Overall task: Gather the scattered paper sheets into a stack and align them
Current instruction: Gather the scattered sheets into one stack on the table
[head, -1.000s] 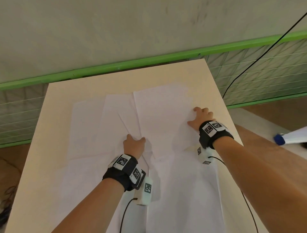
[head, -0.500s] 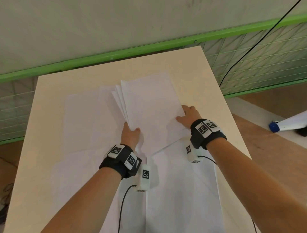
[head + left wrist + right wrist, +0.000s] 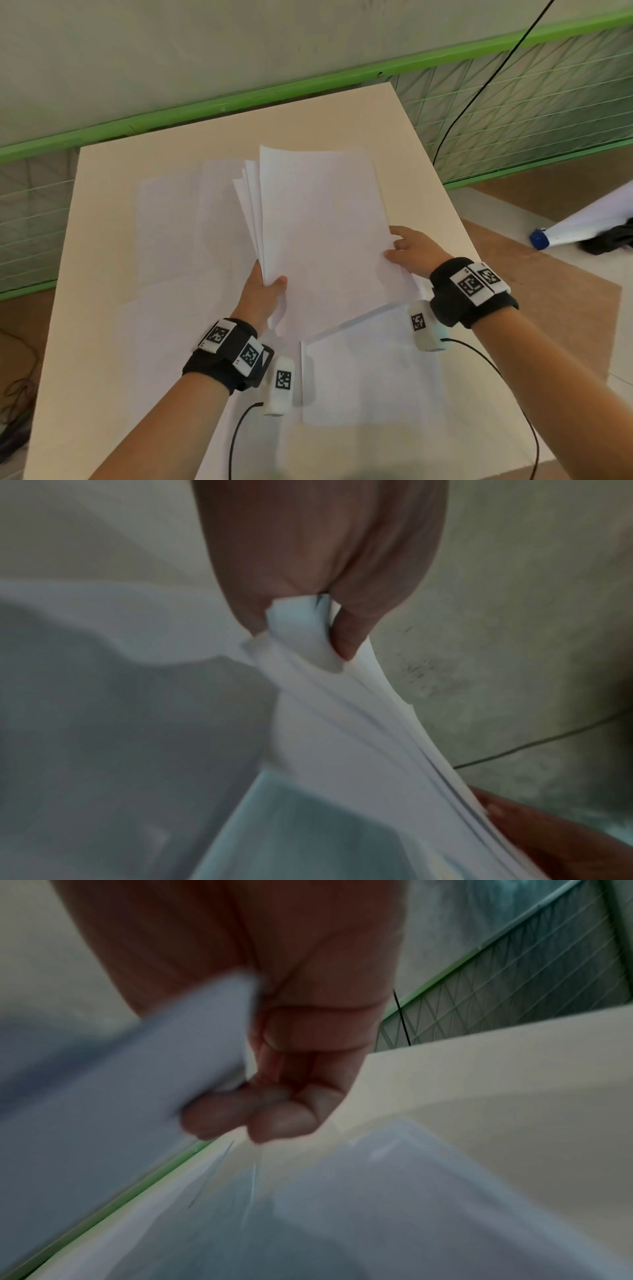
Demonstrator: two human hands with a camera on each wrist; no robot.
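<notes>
Black wristbands [image 3: 228, 359] w/ b&w tag blocks, white cams, black cables.

Two hands: left [image 3: 262, 294], right [image 3: 412, 251]. One held paper bundle [image 3: 325, 236]. One table [image 3: 102, 205].

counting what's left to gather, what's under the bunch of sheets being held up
Under the lifted bunch, more loose sheets lie flat on the table. How many lie directly beneath is hidden by the bunch itself.
</notes>
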